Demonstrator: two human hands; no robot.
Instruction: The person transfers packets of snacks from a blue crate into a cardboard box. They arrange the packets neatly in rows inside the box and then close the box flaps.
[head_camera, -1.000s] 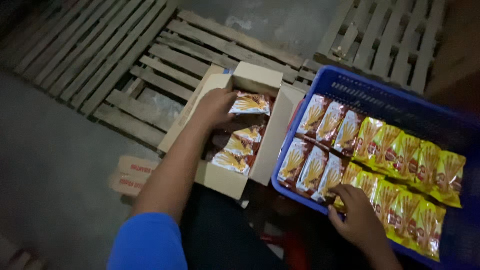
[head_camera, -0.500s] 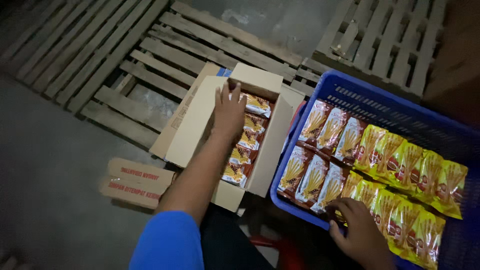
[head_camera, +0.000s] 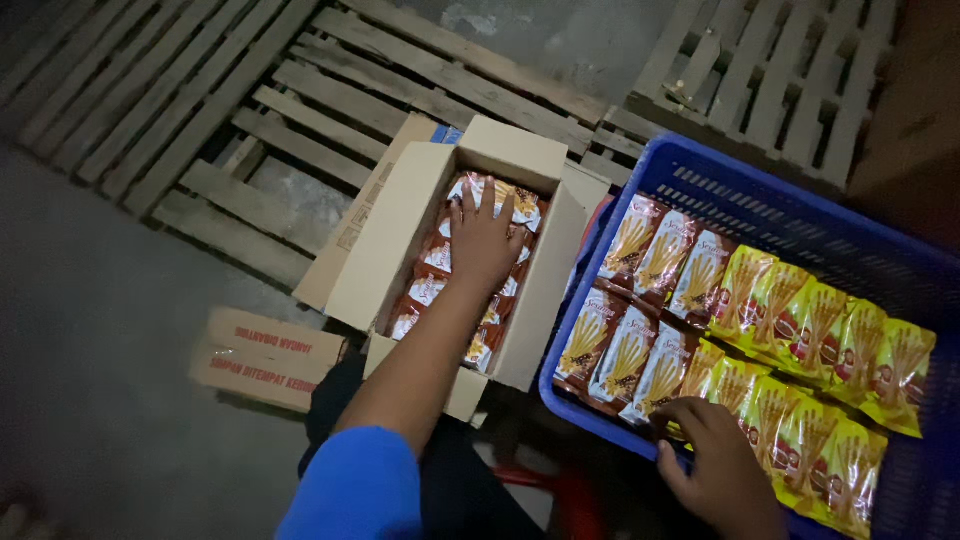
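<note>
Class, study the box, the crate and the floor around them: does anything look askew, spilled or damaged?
Nothing spilled or torn. The snack packets lie in neat rows in the blue crate. The only oddity: a flattened cardboard piece lying loose on the floor beside the open cardboard box.

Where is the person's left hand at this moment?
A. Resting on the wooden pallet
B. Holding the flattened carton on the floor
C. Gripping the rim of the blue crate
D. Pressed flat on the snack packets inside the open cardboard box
D: the left hand lies palm down with fingers spread on the packets in the cardboard box, while the right hand is at the packets in the blue crate.
</note>
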